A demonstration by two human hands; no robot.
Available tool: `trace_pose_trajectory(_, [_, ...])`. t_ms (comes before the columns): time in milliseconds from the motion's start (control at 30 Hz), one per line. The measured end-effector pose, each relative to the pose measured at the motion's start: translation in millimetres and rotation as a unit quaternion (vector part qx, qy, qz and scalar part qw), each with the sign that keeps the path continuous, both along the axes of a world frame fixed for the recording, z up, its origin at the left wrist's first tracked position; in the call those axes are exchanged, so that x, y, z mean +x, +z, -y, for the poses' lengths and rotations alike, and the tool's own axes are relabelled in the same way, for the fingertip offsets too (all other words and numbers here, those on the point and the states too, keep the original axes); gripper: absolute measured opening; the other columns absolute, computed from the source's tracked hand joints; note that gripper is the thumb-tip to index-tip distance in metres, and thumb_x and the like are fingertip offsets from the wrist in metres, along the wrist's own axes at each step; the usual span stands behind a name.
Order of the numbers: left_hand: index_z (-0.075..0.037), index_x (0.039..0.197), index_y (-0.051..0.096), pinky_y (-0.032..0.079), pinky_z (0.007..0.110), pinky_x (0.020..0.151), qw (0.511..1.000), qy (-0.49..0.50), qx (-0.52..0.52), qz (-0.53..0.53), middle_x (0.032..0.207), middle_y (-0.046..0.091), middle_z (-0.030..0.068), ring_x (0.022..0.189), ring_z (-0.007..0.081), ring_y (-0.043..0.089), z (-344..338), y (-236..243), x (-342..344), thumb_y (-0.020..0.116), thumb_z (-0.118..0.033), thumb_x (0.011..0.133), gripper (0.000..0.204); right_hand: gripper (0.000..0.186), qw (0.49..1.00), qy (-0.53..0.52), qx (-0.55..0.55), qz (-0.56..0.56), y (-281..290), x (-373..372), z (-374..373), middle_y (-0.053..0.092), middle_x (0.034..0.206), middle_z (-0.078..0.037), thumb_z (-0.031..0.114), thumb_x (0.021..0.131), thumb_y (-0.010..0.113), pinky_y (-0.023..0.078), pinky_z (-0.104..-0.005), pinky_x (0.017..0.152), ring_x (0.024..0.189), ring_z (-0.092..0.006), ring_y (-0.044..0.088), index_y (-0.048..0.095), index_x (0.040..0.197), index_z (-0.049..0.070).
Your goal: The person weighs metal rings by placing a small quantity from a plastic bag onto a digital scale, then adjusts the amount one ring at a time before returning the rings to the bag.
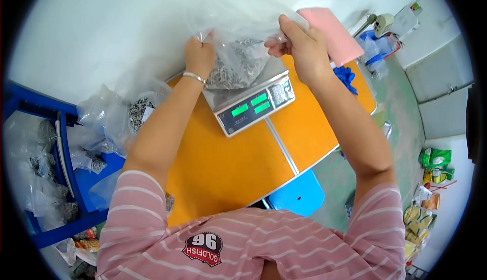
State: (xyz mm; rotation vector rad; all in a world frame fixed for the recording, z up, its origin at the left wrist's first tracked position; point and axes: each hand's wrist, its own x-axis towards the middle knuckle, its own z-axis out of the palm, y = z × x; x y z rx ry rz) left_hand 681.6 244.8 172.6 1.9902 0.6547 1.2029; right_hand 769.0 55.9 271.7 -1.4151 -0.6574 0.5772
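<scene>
A clear plastic bag (234,69) filled with many small silvery metal parts rests on the steel pan of a digital scale (256,108), whose green displays are lit. My left hand (200,54) pinches the bag's upper edge at its left side. On the right, my right hand (303,44) grips the plastic between thumb and fingers. The loose top of the bag spreads upward between both hands, against the white wall. The scale stands on an orange table (218,171) near the wall.
Behind my right hand lies a pink sheet (332,34), with a blue crumpled item (346,78) beside it. More bags of metal parts (139,110) sit at the left, by a blue rack (66,153). A blue stool (299,194) stands below the table's near edge.
</scene>
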Motion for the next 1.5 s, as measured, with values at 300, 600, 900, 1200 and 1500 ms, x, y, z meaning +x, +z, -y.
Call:
trace_pose_trajectory(300, [0.001,0.085,0.061,0.045,0.032,0.066,0.993,-0.049,-0.091,-0.052,0.079,0.062,0.0137,0.072,0.0221,0.059,-13.9,-23.6,-10.2,0.059,-0.023,0.083,0.025,0.055,0.991,0.113,0.028,-0.065,-55.6,43.1,59.5,0.063,0.086,-0.012,0.049,0.090,0.037,0.046,-0.0262,0.066,0.075,-0.0170,0.060,0.056,0.101,-0.002])
trace_pose_trajectory(600, [0.002,0.102,0.052,0.045,0.025,0.079,0.972,-0.061,-0.185,-0.129,0.097,0.059,0.0107,0.088,0.0157,0.058,106.8,-94.2,-179.7,0.054,-0.006,0.085,0.020,0.018,0.901,-0.250,-0.319,-0.157,-239.4,-52.1,228.2,0.061,0.078,-0.006,0.015,0.086,0.052,0.045,-0.0250,0.059,0.070,-0.0133,0.058,0.057,0.095,-0.001])
trace_pose_trajectory(900, [0.002,0.137,0.007,0.017,0.053,0.102,0.641,-0.122,-0.153,-0.742,0.140,0.012,0.0289,0.131,0.0386,0.013,173.3,-173.0,-231.9,0.075,-0.042,0.061,0.111,0.057,0.802,-0.300,-0.505,0.113,-304.8,-78.3,242.1,0.034,0.133,-0.019,0.020,0.080,0.057,0.024,-0.0428,0.102,0.125,-0.0345,0.029,0.034,0.128,-0.001])
trace_pose_trajectory(1200, [-0.001,0.129,-0.029,0.002,0.054,0.104,0.490,-0.006,-0.304,-0.817,0.134,-0.023,0.0355,0.129,0.0465,-0.016,208.5,-193.6,-167.7,0.082,-0.056,0.040,0.152,0.063,0.679,-0.384,-0.609,0.145,-337.2,-60.7,207.3,0.018,0.143,-0.016,0.033,0.085,0.050,0.013,-0.0458,0.106,0.133,-0.0300,0.014,0.026,0.134,0.001])
trace_pose_trajectory(1500, [-0.007,0.127,-0.036,-0.003,0.052,0.104,0.455,0.063,-0.293,-0.839,0.135,-0.023,0.0341,0.128,0.0445,-0.021,217.8,-203.1,-157.5,0.083,-0.055,0.038,0.156,0.063,0.646,-0.378,-0.646,0.148,-342.3,-58.7,199.0,0.014,0.145,-0.014,0.040,0.088,0.040,0.006,-0.0449,0.107,0.135,-0.0278,0.009,0.022,0.137,0.005])
